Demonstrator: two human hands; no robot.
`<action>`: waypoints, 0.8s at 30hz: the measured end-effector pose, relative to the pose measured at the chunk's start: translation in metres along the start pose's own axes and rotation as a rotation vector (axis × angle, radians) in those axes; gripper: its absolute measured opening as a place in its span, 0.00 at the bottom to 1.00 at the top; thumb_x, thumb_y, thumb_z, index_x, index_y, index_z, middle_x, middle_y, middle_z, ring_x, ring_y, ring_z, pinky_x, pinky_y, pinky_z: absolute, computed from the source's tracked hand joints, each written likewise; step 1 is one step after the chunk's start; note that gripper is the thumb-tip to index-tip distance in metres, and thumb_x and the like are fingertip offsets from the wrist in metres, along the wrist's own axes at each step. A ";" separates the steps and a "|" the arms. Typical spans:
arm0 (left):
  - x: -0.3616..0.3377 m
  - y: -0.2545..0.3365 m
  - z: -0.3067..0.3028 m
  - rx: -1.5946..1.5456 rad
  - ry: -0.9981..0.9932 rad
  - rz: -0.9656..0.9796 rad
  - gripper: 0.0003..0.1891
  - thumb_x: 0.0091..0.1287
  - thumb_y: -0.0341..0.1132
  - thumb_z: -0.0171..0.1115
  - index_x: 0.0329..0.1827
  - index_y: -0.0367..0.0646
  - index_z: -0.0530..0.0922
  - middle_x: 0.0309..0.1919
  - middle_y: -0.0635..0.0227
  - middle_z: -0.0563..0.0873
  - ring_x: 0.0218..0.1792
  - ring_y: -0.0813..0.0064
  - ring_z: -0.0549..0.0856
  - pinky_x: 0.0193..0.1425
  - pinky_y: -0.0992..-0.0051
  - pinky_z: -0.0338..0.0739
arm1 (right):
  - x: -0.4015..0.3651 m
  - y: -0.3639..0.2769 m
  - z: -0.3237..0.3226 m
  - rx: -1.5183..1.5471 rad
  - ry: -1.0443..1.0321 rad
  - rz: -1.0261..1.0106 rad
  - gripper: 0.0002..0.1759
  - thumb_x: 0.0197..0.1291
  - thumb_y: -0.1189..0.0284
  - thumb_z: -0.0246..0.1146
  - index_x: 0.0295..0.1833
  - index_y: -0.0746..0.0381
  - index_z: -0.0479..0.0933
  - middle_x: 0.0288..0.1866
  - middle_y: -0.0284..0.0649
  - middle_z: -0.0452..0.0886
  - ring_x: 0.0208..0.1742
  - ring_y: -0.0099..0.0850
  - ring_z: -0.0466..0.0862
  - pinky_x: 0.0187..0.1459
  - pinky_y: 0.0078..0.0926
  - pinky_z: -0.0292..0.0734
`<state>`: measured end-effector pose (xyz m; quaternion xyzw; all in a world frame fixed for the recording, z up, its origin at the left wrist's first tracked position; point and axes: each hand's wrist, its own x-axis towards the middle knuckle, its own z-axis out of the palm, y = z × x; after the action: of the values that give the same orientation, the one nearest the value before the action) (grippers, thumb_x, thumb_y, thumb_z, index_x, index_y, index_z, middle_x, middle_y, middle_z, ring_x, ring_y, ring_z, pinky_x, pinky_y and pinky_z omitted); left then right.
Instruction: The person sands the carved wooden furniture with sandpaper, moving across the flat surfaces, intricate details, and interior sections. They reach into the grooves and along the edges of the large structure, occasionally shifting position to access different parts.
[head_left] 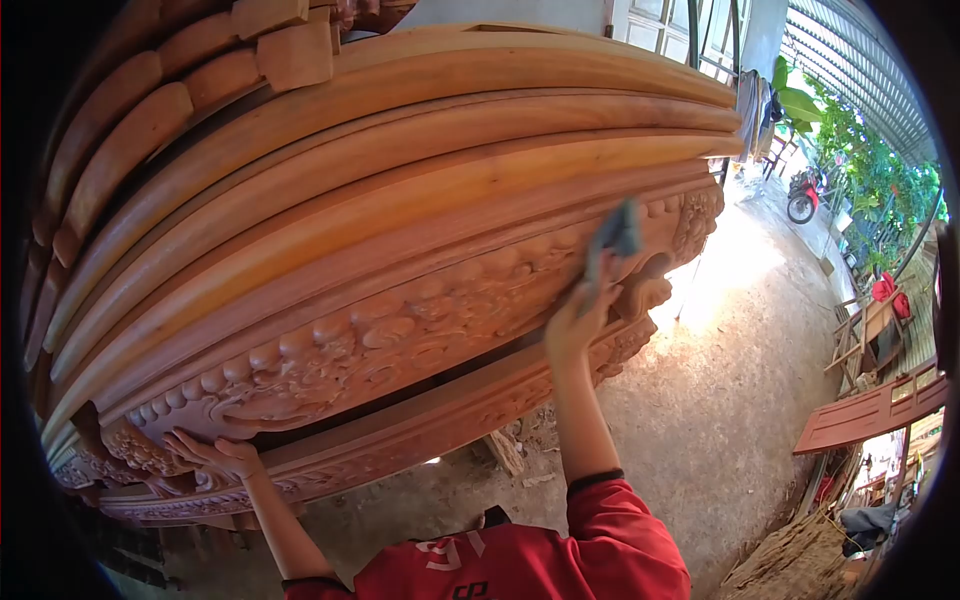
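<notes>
A large reddish-brown carved wooden piece with long smooth rails above it fills the left and middle of the head view. My right hand grips a folded blue-grey sheet that looks like sandpaper, blurred by motion, over the carved front near its right end. At the lower left my left hand rests on the carved lower edge, fingers stretched out and nothing in them. A dark gap runs along the wood between the two hands.
Curved wooden members stack up at the upper left. Concrete floor stretches to the right. Along that side lie a reddish wooden panel and rough timber. A red motorbike stands farther off, near green plants.
</notes>
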<state>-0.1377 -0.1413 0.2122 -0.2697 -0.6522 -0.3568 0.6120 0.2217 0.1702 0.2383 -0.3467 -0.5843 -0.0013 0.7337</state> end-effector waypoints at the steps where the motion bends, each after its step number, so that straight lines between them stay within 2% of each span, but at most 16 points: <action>1: -0.001 -0.001 0.000 0.010 0.002 0.009 0.33 0.69 0.55 0.29 0.65 0.35 0.58 0.67 0.47 0.55 0.67 0.49 0.55 0.68 0.51 0.46 | -0.010 -0.012 -0.002 -0.014 -0.134 -0.137 0.18 0.62 0.74 0.47 0.57 0.64 0.69 0.58 0.49 0.72 0.67 0.42 0.62 0.67 0.52 0.34; 2: -0.001 0.000 0.000 0.013 0.001 0.014 0.33 0.69 0.55 0.29 0.65 0.35 0.58 0.67 0.47 0.55 0.67 0.49 0.55 0.68 0.51 0.46 | -0.014 -0.014 -0.004 -0.012 -0.134 -0.132 0.18 0.62 0.74 0.47 0.57 0.64 0.69 0.58 0.49 0.72 0.67 0.42 0.62 0.67 0.52 0.34; 4: 0.000 0.001 -0.001 0.013 -0.008 0.008 0.33 0.69 0.55 0.29 0.65 0.35 0.58 0.67 0.48 0.56 0.67 0.49 0.55 0.68 0.51 0.46 | -0.022 -0.018 -0.005 0.016 -0.276 -0.649 0.18 0.64 0.76 0.44 0.58 0.70 0.67 0.55 0.53 0.74 0.65 0.40 0.66 0.67 0.47 0.39; 5: 0.002 0.000 -0.001 0.017 -0.007 0.015 0.33 0.69 0.55 0.29 0.65 0.35 0.58 0.67 0.48 0.56 0.67 0.49 0.55 0.68 0.51 0.46 | -0.018 -0.012 -0.005 0.021 -0.273 -0.644 0.18 0.64 0.76 0.44 0.58 0.70 0.67 0.55 0.53 0.74 0.65 0.40 0.66 0.67 0.47 0.39; 7: 0.001 -0.001 -0.003 0.020 -0.017 0.027 0.33 0.69 0.55 0.29 0.65 0.35 0.58 0.66 0.48 0.56 0.67 0.49 0.56 0.67 0.51 0.48 | 0.004 0.013 -0.006 -0.037 -0.136 -0.154 0.19 0.64 0.76 0.44 0.59 0.68 0.67 0.57 0.50 0.73 0.65 0.39 0.65 0.68 0.48 0.38; 8: 0.000 -0.002 -0.003 0.015 -0.014 0.027 0.32 0.69 0.53 0.32 0.65 0.34 0.58 0.65 0.45 0.57 0.66 0.48 0.56 0.68 0.51 0.46 | 0.015 0.018 -0.007 -0.033 -0.142 -0.155 0.19 0.64 0.76 0.44 0.59 0.68 0.67 0.57 0.50 0.73 0.65 0.39 0.65 0.68 0.48 0.38; 10: 0.001 -0.002 -0.002 0.006 -0.007 0.020 0.32 0.69 0.54 0.32 0.65 0.34 0.58 0.65 0.45 0.57 0.67 0.48 0.56 0.68 0.51 0.46 | 0.034 0.019 -0.009 -0.012 0.148 0.222 0.18 0.64 0.73 0.46 0.57 0.66 0.69 0.60 0.46 0.70 0.67 0.41 0.62 0.67 0.50 0.37; 11: 0.001 -0.001 -0.002 -0.008 0.001 0.015 0.33 0.69 0.54 0.32 0.65 0.34 0.58 0.66 0.45 0.57 0.67 0.48 0.56 0.68 0.51 0.46 | 0.032 0.013 -0.008 -0.012 0.144 0.217 0.18 0.64 0.73 0.46 0.57 0.66 0.69 0.60 0.46 0.70 0.67 0.41 0.62 0.67 0.50 0.37; 13: 0.001 0.003 -0.002 -0.017 -0.013 -0.013 0.33 0.69 0.54 0.32 0.65 0.34 0.58 0.66 0.45 0.57 0.67 0.48 0.56 0.67 0.51 0.46 | 0.018 -0.010 0.001 -0.057 -0.009 0.027 0.19 0.60 0.72 0.50 0.57 0.62 0.69 0.61 0.46 0.69 0.67 0.42 0.62 0.67 0.55 0.34; 14: 0.001 0.003 -0.004 -0.027 -0.026 -0.032 0.33 0.69 0.55 0.32 0.66 0.34 0.58 0.66 0.45 0.57 0.67 0.48 0.55 0.67 0.51 0.46 | 0.004 -0.019 0.003 -0.055 -0.011 0.026 0.19 0.60 0.72 0.50 0.57 0.62 0.69 0.61 0.46 0.69 0.67 0.42 0.62 0.67 0.55 0.34; 16: 0.001 0.002 -0.005 -0.012 -0.039 -0.032 0.34 0.69 0.55 0.32 0.66 0.34 0.57 0.66 0.45 0.56 0.67 0.48 0.55 0.67 0.51 0.46 | -0.021 -0.038 0.003 -0.091 -0.426 -0.468 0.22 0.52 0.72 0.56 0.56 0.55 0.71 0.59 0.48 0.70 0.66 0.45 0.62 0.65 0.60 0.32; 17: 0.001 0.001 -0.007 0.001 -0.059 -0.029 0.34 0.68 0.56 0.32 0.66 0.34 0.57 0.66 0.45 0.56 0.67 0.48 0.55 0.67 0.52 0.47 | -0.021 -0.041 0.004 -0.086 -0.424 -0.465 0.22 0.52 0.72 0.56 0.56 0.55 0.71 0.59 0.48 0.70 0.66 0.45 0.62 0.65 0.60 0.32; 19: 0.004 0.002 -0.011 -0.006 -0.073 -0.021 0.35 0.68 0.57 0.32 0.66 0.34 0.56 0.66 0.45 0.55 0.68 0.48 0.54 0.67 0.51 0.47 | -0.004 -0.051 0.004 -0.289 -0.484 -0.558 0.27 0.39 0.77 0.54 0.52 0.63 0.71 0.56 0.51 0.71 0.62 0.50 0.65 0.65 0.60 0.35; 20: 0.004 0.001 -0.011 -0.025 -0.084 -0.026 0.35 0.68 0.57 0.32 0.66 0.34 0.56 0.67 0.45 0.54 0.68 0.48 0.53 0.67 0.51 0.47 | 0.004 -0.033 -0.001 -0.260 -0.416 -0.336 0.22 0.50 0.78 0.51 0.54 0.65 0.71 0.57 0.54 0.70 0.63 0.49 0.65 0.66 0.57 0.37; 22: 0.000 -0.005 -0.007 -0.085 -0.086 -0.040 0.35 0.68 0.56 0.32 0.67 0.34 0.56 0.67 0.45 0.52 0.68 0.48 0.52 0.67 0.51 0.47 | 0.028 -0.002 0.003 0.059 0.000 -0.035 0.19 0.61 0.77 0.45 0.57 0.67 0.68 0.60 0.55 0.67 0.65 0.46 0.63 0.67 0.53 0.40; 24: 0.000 -0.006 -0.007 -0.090 -0.082 -0.043 0.35 0.68 0.56 0.33 0.67 0.34 0.55 0.67 0.45 0.51 0.68 0.47 0.52 0.67 0.51 0.47 | 0.036 0.000 0.002 0.008 0.066 0.045 0.20 0.62 0.77 0.45 0.59 0.67 0.67 0.61 0.53 0.68 0.65 0.47 0.64 0.65 0.55 0.41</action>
<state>-0.1380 -0.1505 0.2112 -0.2972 -0.6656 -0.3876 0.5643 0.2316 0.1855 0.2689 -0.3565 -0.5520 0.0061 0.7538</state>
